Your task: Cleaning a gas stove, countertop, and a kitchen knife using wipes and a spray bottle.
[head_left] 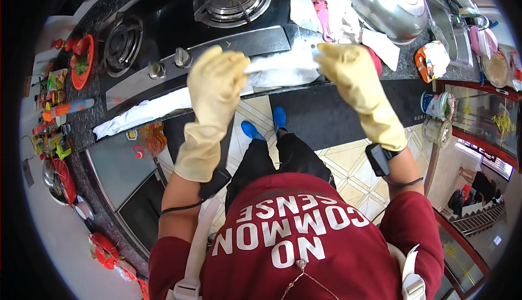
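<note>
Both of my hands wear cream rubber gloves and are raised over the counter's front edge. A blurred white sheet [281, 62], paper or thin cloth, stretches between them. My left hand [218, 75] grips its left end, close to the gas cooktop's [240, 41] front panel. Its other end is pinched in my right hand [348, 65], near a dark red object [374, 61] that is partly hidden. Further white material [142, 112] lies bunched along the counter edge.
A pink-handled brush or scraper [322, 18] lies on white paper behind my hands. A large metal lid [387, 4] stands beside the sink [452, 35]. An orange basket [82, 61] and an orange-capped bottle [69, 109] are at left. Far right, a person [481, 188] is visible.
</note>
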`<state>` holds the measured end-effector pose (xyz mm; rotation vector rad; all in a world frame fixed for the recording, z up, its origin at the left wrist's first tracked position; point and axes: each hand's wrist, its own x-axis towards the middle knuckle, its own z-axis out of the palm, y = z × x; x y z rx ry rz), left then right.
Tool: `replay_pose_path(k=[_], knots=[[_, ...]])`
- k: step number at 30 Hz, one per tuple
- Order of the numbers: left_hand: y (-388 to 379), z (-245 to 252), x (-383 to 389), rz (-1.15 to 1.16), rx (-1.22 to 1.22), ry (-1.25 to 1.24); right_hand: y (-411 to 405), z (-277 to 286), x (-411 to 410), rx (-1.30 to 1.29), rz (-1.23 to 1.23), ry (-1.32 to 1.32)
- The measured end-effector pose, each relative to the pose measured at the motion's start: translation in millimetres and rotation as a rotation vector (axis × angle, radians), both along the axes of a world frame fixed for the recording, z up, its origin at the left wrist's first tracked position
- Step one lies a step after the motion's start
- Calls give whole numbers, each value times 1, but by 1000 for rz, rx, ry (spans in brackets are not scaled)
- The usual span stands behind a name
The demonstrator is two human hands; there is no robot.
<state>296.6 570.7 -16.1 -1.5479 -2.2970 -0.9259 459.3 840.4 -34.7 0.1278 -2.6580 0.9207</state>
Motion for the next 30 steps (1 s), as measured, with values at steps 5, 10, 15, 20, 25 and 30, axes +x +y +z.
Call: replay_pose_path(k=[5,10,15,20,25,30], knots=[[-10,-36,24,-126,-207,-156,-9,-27,28,274,142,68],[-8,-48,26,-109,-173,-488,4,-39,36,69,26,55],[21,-46,23,150,-354,-619,15,-40,8,245,-138,-49],[27,-52,27,363,-322,-651,18,-44,-6,268,-172,-82],[13,-28,30,451,-71,-284,22,-41,-12,339,-203,-152],[9,-27,42,380,-92,-296,22,-30,-12,291,-96,-136]])
